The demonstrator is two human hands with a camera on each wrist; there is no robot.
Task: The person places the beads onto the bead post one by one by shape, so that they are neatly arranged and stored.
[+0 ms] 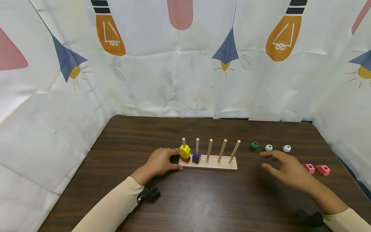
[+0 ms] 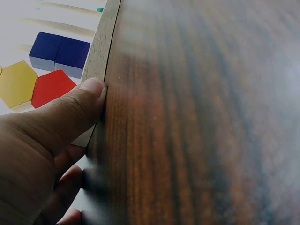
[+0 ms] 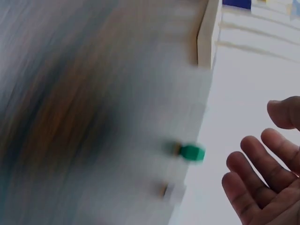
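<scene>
A wooden peg board (image 1: 217,162) with several upright pegs stands mid-table. On its leftmost peg, yellow hexagonal pieces (image 1: 184,150) sit above a red hexagonal piece (image 2: 54,88). Purple-blue blocks (image 1: 196,157) fill the foot of the second peg; the other three pegs are bare. My left hand (image 1: 163,162) grips the board's left end, thumb along the front edge (image 2: 93,86), other fingers round the end. My right hand (image 1: 290,169) hovers with nothing in it, fingers spread, between the board and two pink blocks (image 1: 322,169), one partly hidden behind it.
Beyond the right hand lie a green bead (image 1: 254,145) and two white beads, one nearer the board (image 1: 268,147) and one farther right (image 1: 286,148). The brown table (image 1: 188,199) ends at a patterned white cloth (image 1: 174,83) behind it.
</scene>
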